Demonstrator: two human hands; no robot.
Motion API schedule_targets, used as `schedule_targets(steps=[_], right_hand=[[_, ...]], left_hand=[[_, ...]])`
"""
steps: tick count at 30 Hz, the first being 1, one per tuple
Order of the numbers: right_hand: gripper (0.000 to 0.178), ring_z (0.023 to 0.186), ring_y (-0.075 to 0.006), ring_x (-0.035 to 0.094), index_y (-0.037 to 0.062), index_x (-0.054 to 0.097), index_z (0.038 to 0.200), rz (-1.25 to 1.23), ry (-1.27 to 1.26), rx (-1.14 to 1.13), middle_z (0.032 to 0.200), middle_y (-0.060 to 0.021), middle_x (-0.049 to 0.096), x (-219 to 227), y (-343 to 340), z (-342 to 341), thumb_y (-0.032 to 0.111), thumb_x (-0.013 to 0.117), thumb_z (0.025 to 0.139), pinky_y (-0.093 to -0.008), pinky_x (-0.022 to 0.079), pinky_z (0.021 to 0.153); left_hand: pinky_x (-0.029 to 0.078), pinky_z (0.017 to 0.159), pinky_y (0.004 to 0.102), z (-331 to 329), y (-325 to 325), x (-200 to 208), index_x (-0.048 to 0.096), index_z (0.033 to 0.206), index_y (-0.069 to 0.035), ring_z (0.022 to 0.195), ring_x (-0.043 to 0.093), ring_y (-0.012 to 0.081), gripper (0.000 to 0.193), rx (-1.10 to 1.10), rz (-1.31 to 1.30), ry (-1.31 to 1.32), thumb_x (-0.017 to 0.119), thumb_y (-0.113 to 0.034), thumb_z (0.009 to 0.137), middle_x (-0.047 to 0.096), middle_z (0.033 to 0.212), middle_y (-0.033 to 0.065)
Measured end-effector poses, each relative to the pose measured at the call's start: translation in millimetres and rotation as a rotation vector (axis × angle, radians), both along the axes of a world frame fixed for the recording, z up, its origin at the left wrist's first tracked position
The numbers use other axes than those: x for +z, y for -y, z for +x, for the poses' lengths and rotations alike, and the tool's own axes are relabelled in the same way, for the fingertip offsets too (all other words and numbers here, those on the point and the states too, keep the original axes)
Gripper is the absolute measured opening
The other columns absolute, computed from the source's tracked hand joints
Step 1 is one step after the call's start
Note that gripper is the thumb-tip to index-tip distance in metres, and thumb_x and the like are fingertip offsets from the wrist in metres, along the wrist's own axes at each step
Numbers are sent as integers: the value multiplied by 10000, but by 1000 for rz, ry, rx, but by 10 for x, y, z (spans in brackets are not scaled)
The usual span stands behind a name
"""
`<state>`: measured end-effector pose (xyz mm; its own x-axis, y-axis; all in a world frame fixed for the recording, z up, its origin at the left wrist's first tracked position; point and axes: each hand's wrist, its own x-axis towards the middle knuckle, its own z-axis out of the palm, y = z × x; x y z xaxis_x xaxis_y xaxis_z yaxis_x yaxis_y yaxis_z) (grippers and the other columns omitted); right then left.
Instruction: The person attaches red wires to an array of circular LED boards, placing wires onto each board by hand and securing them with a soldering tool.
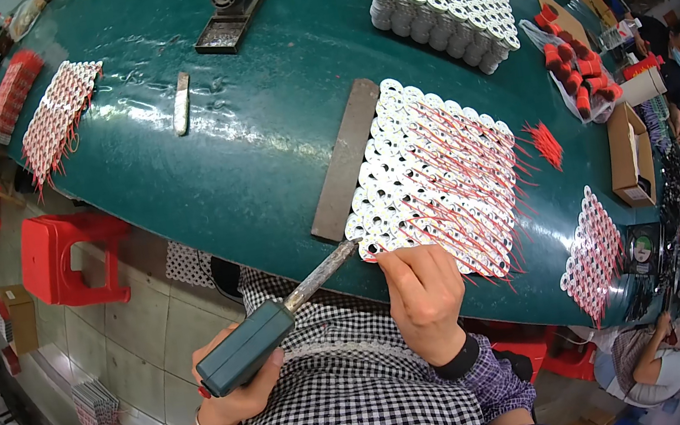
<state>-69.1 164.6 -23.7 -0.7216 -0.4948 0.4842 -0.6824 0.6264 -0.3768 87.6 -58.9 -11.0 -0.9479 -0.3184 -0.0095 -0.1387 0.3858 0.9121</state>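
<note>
My left hand [247, 385] is wrapped round the dark green body of a soldering gun [246, 347]. Its long metal barrel points up and right, and the tip meets the near left corner of a panel of white round circuit boards [369, 204]. At that same corner my right hand [427, 296] pinches a thin red wire, mostly hidden by the fingertips. Rows of red wires [463, 185] lie across the panel's middle and right side. A flat brown bar [347, 159] lies along the panel's left edge.
On the green table [257, 128] stand a tall stack of white panels [441, 4], a metal scale [232, 17] and a bag of red wire bundles [578, 71]. Loose red wires [545, 147] lie to the right. Wired panels [62, 118] rest far left. A red stool [70, 257] stands beside the table.
</note>
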Motion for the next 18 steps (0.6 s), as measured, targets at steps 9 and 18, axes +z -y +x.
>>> schedule_targets(steps=[9, 18], right_hand=[[243, 755, -241, 598, 34, 738, 1000, -109, 94, -30, 830, -62, 607, 184, 46, -163, -43, 756, 771, -372, 461, 675], [196, 692, -251, 588, 31, 720, 937, -100, 116, -64, 746, -76, 577, 43, 101, -237, -77, 771, 782, -380, 448, 602]], left_hand=[[561, 641, 289, -104, 7, -51, 739, 1024, 57, 710, 705, 218, 297, -15, 3, -30, 797, -5, 740, 723, 890, 146], [581, 661, 310, -316, -10, 52, 737, 988, 65, 749, 733, 246, 285, -73, -34, -10, 807, 0, 720, 733, 922, 167]])
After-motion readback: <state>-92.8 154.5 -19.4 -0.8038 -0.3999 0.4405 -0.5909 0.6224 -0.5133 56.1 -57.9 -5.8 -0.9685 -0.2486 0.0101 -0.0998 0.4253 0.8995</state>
